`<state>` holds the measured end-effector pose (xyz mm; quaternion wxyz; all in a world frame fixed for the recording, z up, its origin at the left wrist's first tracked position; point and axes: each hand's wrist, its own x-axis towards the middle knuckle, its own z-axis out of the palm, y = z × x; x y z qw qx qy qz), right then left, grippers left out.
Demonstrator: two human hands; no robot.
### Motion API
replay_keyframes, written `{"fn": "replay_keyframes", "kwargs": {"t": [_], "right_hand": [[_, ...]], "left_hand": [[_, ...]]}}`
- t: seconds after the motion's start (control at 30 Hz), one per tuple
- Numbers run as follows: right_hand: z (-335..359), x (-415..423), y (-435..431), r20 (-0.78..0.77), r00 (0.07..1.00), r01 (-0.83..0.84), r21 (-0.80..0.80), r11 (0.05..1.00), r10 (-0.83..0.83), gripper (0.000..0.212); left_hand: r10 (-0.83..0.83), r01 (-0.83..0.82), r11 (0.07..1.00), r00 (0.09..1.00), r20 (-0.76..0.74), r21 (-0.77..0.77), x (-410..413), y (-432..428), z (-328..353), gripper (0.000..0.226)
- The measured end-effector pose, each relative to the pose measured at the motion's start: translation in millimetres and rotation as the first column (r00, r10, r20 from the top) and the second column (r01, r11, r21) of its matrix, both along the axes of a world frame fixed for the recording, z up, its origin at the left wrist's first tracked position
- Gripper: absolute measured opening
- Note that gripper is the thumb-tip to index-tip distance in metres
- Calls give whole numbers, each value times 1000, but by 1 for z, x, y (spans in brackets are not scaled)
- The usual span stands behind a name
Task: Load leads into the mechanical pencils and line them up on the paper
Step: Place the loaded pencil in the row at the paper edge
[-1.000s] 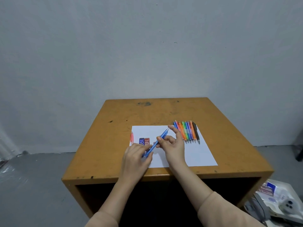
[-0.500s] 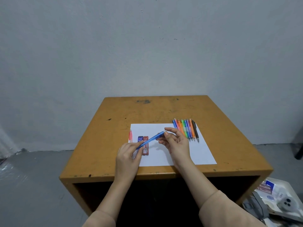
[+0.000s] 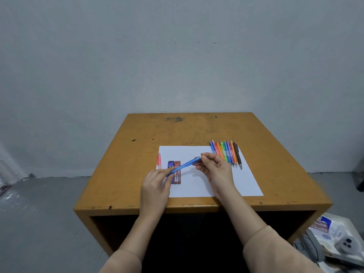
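Observation:
A blue mechanical pencil (image 3: 184, 166) is held slanted above the white paper (image 3: 199, 186). My left hand (image 3: 156, 186) grips its lower end, and my right hand (image 3: 215, 170) pinches its upper end at the cap. Under the pencil, two lead cases (image 3: 174, 172), one blue and one red, lie side by side on the paper. Several coloured pencils (image 3: 226, 153) lie in a row at the paper's far right corner. A pink pencil (image 3: 159, 160) lies at the paper's left edge.
The paper lies on a scuffed orange-brown table (image 3: 137, 154) against a grey wall. A white tray with clutter (image 3: 334, 239) sits on the floor at the lower right.
The blue pencil has tipped from steep to a flatter slant. My left hand slid down and left, uncovering the lead cases. My right hand now pinches the pencil's upper end.

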<state>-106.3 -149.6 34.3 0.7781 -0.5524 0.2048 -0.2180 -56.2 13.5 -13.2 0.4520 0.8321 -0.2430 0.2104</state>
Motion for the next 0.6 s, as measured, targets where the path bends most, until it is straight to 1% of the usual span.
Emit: {"fn": "replay_keyframes", "kwargs": {"t": [0.37, 0.6], "right_hand": [[4, 3, 1, 10, 1000, 17, 21, 1000, -17, 11], [4, 3, -1, -10, 1000, 14, -8, 1000, -14, 11]], "left_hand": [[14, -14, 1000, 999, 38, -4, -1, 0, -2, 26], [30, -30, 999, 999, 40, 18, 0, 0, -3, 26]]}}
